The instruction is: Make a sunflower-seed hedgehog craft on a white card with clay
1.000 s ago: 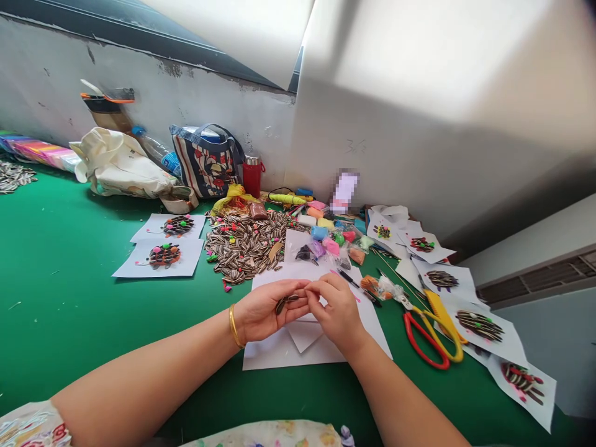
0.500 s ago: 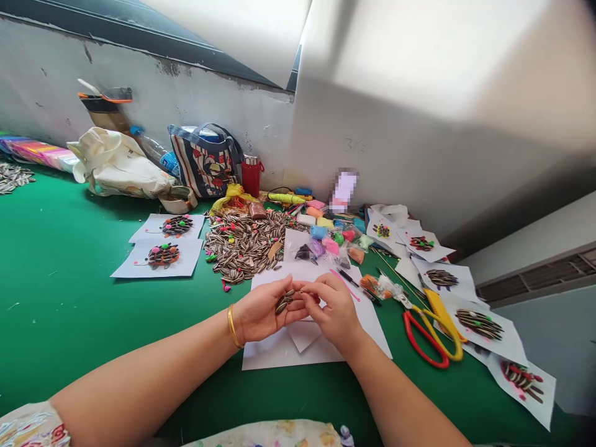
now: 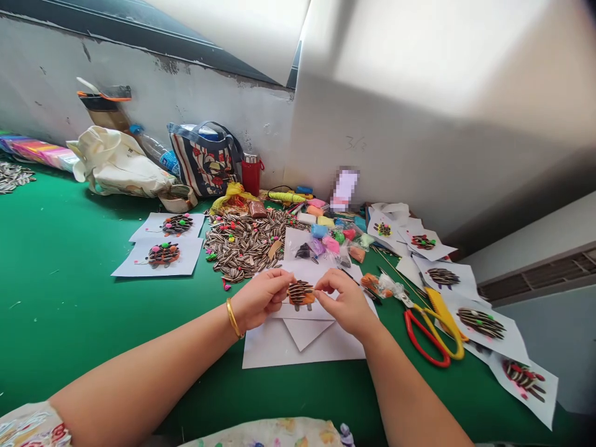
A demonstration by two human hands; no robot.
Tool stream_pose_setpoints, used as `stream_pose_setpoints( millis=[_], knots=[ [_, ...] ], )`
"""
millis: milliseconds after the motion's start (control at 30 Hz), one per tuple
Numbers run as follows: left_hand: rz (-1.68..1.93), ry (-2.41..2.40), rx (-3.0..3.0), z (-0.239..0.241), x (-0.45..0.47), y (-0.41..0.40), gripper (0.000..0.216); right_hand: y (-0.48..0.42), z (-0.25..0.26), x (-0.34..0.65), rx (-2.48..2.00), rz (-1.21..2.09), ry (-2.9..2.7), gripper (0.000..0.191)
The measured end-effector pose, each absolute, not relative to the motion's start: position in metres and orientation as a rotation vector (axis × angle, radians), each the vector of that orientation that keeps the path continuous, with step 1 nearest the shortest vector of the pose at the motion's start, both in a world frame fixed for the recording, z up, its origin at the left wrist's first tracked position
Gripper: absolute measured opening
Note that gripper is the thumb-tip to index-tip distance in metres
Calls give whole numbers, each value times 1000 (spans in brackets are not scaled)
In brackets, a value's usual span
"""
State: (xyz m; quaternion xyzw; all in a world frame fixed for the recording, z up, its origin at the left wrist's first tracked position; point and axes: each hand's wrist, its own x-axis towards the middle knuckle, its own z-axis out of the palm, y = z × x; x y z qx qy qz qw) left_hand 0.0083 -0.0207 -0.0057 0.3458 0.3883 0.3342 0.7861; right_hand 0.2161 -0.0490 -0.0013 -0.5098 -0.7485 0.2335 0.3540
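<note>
A small hedgehog shape (image 3: 300, 293) of striped sunflower seeds set in orange clay, with grey feet, lies on a white paper (image 3: 285, 310) between my hands. My left hand (image 3: 263, 298) is closed at its left side, thumb and forefinger pinched by the seeds. Its curled fingers hide the palm, where sunflower seeds lay a moment ago. My right hand (image 3: 344, 304) pinches at the right side of the hedgehog, its fingertips on what looks like a single sunflower seed. More white sheets (image 3: 265, 347) lie under the paper.
A heap of sunflower seeds (image 3: 246, 242) lies beyond my left hand. Bagged coloured clay (image 3: 331, 245) sits behind the paper. Scissors (image 3: 433, 335) with red and yellow handles lie at right, beside finished seed pictures (image 3: 482, 323). Two more pictures (image 3: 162, 256) lie at left; bags (image 3: 205, 161) stand behind.
My left hand has turned over from palm-up with seeds showing to closed fingers. My right hand has left that palm and moved right, uncovering the orange hedgehog between them.
</note>
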Motion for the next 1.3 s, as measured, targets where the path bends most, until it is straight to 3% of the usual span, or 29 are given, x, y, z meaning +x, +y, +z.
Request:
stream_pose_setpoints(
  millis=[233,1300],
  knots=[
    [772,823,642,-7,6,-14,23,-42,-11,229,-1535,466,-2122,9],
    [783,842,635,-4,9,-16,26,-42,-25,208,-1462,-83,-2416,8]
  ],
)
